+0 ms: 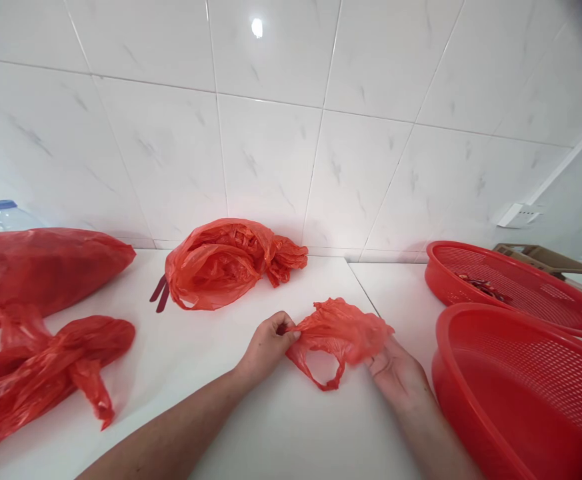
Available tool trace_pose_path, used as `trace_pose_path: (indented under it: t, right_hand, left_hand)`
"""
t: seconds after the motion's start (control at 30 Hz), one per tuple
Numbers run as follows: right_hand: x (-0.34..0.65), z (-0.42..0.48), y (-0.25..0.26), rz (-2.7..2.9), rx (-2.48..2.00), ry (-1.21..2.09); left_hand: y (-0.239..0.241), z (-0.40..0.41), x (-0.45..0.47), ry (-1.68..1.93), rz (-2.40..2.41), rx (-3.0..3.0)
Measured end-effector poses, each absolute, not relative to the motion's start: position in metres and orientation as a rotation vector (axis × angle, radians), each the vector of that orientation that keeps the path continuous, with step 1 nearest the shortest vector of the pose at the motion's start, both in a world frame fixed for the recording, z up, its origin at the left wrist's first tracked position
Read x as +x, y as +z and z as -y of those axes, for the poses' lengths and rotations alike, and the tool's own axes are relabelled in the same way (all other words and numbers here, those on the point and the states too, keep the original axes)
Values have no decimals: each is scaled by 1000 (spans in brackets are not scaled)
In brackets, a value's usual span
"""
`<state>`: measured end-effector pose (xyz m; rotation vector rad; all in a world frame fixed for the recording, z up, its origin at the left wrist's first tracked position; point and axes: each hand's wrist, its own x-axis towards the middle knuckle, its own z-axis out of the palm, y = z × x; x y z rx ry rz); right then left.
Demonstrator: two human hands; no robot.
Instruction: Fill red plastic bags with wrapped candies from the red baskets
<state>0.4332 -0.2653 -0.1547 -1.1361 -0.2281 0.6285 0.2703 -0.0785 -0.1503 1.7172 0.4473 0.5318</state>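
Observation:
A crumpled thin red plastic bag [323,340] is held just above the white table. Its looped handle hangs down between my hands. My left hand [271,343] is closed, pinching the bag's left edge between thumb and fingers. At the bag's right side my right hand [398,370] is palm up and open, with the bag lying against its fingers. The bag partly hides those fingers, and its right part is blurred. Behind my hands, near the wall, lies a bunched pile of red plastic bags [221,267].
Filled red bags [45,273] and a knotted red bag [55,367] lie at left, with a blue-capped bottle [8,213] behind. Two dark red strips [161,293] poke out beside the pile. At right stand red perforated baskets [465,373]; the farther one contains small dark red items [483,287].

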Motion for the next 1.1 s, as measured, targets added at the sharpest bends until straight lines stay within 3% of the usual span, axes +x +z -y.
trace_pose_path:
  t: [0.3,0.43,0.53,0.7,0.9,1.1]
  right_hand:
    - [432,268,-150,175,-1278,491]
    - [412,263,-142,169,-1313,476]
    - [398,262,-135,301,-1397,518]
    - [391,264,-126,483,-1501,641]
    - [410,271,-127,221,-1613,278]
    - [381,276,-124,820,-1799,-457]
  left_hand:
    - [-147,71,266,774,-595,1572]
    - [-142,86,261,1004,-217,2205]
    - [-138,98,259,937,103,2579]
    - [-137,97,263,577,-263,1759]
    - [-141,70,264,679,-519,1331]
    - [-147,76,266,638,-541,1183]
